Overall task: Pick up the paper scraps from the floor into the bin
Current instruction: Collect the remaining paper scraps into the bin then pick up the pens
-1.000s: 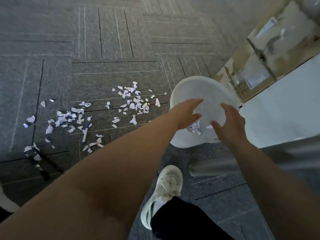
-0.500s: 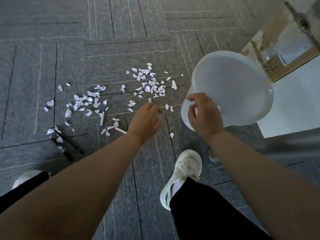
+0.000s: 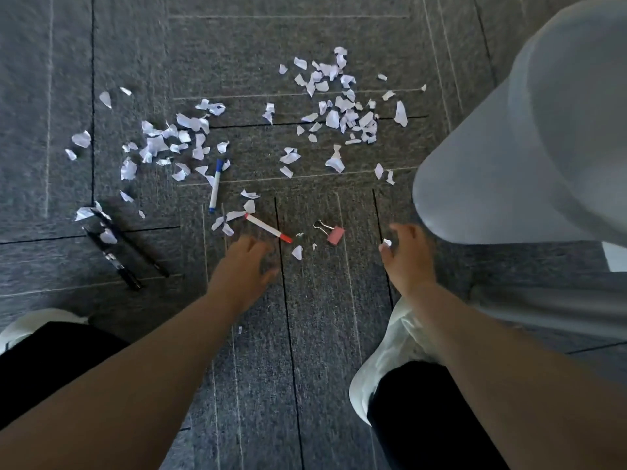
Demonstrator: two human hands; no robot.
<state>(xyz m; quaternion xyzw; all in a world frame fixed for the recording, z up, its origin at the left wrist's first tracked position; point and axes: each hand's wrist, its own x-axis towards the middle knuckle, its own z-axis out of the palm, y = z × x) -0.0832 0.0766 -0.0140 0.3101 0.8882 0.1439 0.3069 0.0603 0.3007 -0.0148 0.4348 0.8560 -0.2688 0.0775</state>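
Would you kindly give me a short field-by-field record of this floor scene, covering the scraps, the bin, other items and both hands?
Floor: grey carpet tiles
Scraps: white torn paper scraps, many, scattered in two loose clusters
Bin: translucent white plastic bin, tilted, at right
Other items: white blue-capped marker, white red-capped marker, pink binder clip, two black pens
Left hand: relaxed fingers, empty, near the red-capped marker
Right hand: beside the bin's edge; grip unclear

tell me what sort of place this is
Probably an office or classroom: grey carpet tiles cover the floor, and a blue-capped marker, black pens and a pink binder clip lie among the paper scraps.
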